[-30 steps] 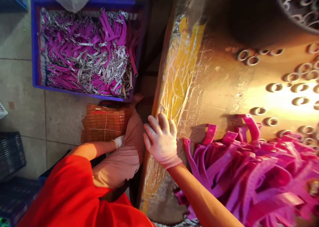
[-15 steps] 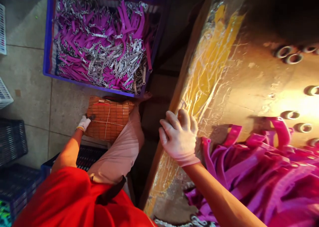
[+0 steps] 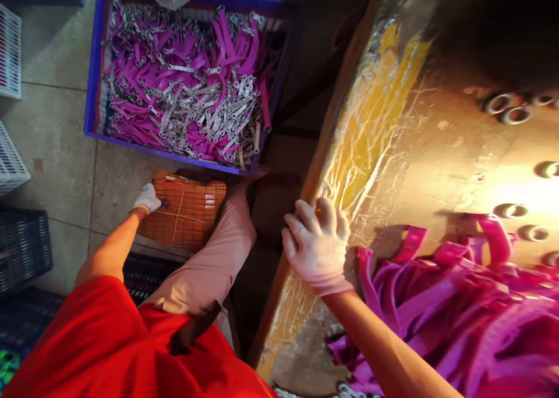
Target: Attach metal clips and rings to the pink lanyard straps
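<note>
Grey floor (image 3: 56, 130) borders the table (image 3: 449, 153), where the right hand (image 3: 318, 244) rests, unclenched. Well apart, the left hand (image 3: 147, 199) grips the mat (image 3: 190, 209), now more tilted, apparently moving with it.

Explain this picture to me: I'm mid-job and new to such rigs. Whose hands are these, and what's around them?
No machine here: a person wears the camera on the head, and it looks forward and down. The gloved right hand rests on the taped edge of a table. The gloved left hand touches the left side of an orange pad; whether it grips is hard to tell. On the table lie a heap of purple straps and several rings. Beyond the pad, a blue crate holds purple and silver pieces.
</note>
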### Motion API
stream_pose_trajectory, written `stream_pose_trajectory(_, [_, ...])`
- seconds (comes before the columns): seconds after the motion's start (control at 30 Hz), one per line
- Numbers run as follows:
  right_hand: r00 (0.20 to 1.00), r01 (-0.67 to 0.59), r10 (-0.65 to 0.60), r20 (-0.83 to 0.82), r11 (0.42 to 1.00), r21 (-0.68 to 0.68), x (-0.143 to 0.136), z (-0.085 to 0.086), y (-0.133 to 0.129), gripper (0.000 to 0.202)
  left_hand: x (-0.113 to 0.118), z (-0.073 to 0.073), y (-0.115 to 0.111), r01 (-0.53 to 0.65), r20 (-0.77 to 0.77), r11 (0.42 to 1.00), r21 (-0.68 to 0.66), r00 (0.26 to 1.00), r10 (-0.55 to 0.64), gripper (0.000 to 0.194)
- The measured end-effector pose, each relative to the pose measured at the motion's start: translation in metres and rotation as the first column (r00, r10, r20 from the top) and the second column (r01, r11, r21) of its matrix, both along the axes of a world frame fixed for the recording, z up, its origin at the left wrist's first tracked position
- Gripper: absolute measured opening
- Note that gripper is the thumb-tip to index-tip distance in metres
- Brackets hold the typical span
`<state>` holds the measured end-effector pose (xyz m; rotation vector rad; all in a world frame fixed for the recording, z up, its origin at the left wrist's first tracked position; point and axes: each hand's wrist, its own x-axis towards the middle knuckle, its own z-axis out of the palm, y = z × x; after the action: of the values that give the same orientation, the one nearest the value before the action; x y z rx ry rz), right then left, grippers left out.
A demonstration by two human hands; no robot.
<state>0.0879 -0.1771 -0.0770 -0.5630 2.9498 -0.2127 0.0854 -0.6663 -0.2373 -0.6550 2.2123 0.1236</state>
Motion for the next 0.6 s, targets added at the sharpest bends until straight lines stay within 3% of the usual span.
stream_pose_trajectory(0.17, [0.999,-0.007,0.008,0.049,1.000,-0.017,-0.003,0.004,0.000,0.025,-0.012,0.002,0.013,0.068,0.044,0.997,-0.024,0.997,-0.067,0.095])
stream_pose_trajectory(0.33, [0.997,0.005,-0.002,0.074,0.999,-0.044,-0.005,0.005,0.001,0.027,-0.021,-0.008,0.018,0.079,0.077,0.996,-0.045,0.994,-0.076,0.096])
stream_pose_trajectory(0.53, [0.991,0.004,0.005,0.131,0.998,-0.068,-0.009,0.009,0.002,0.027,-0.033,-0.009,0.014,0.061,0.155,0.996,-0.063,0.987,-0.051,0.071])
stream_pose_trajectory(0.6, [0.991,0.008,0.003,0.135,0.997,-0.079,-0.010,0.011,0.002,0.026,-0.036,-0.005,0.016,0.049,0.170,0.996,-0.080,0.985,-0.035,0.071])
